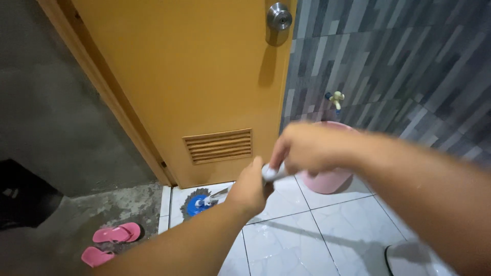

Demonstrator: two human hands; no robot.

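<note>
Both hands closed on mop handle [271,173]: left hand [249,188] lower, right hand [307,148] above. Mop head [198,203] rests on wet tile floor [286,240] at door [194,82] base, 10 o'clock. Risk: slipping; bucket [327,179] strike at 1 o'clock

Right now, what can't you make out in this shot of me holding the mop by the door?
All in the head view:
- Mop handle: mostly hidden by the left hand and right hand.
- Right hand's fingers: motion-blurred.
- Mop head: small, strands unclear.
- Pink bucket: largely behind the right hand and forearm.
- White object: cut off by the bottom edge.
- Dark object: cut off by the left edge.
</note>
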